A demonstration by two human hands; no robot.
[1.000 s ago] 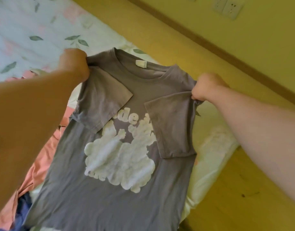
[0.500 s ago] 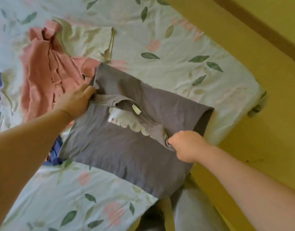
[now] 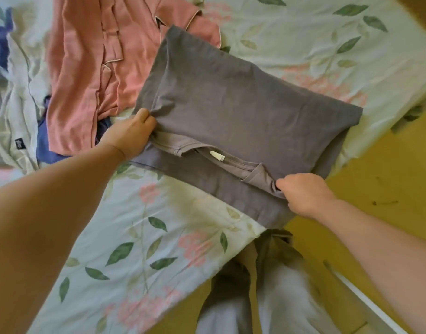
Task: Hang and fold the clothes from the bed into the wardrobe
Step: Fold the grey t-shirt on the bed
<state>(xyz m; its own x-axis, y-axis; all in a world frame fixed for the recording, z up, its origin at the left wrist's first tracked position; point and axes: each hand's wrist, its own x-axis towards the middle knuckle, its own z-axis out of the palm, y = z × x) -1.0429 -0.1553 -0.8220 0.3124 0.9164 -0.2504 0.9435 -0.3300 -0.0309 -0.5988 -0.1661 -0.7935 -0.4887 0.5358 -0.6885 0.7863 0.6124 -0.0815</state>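
Grip, left: left hand (image 3: 128,136) pinches the near-left edge of the grey T-shirt (image 3: 243,104), fingers curled into the cloth.
Grip, right: right hand (image 3: 303,195) is fisted on the same near edge at its other end, by the collar.
Item held: grey T-shirt, folded double, lying flat on the floral bed sheet (image 3: 147,237); it spans the gap between both grips and extends away from them. Collar and white neck label (image 3: 216,156) show between the two hands, under the top layer.
Beyond the left grip: pink garment (image 3: 86,68), crumpled, meeting the shirt's far corner.
Left of the left wrist: blue garment (image 3: 48,150), partly under the pink one; a pale garment (image 3: 16,116) with a dark tag lies further out.
Right of the right grip: yellow floor (image 3: 388,165).
Nearer than the right grip: the person's grey trousers (image 3: 279,297).
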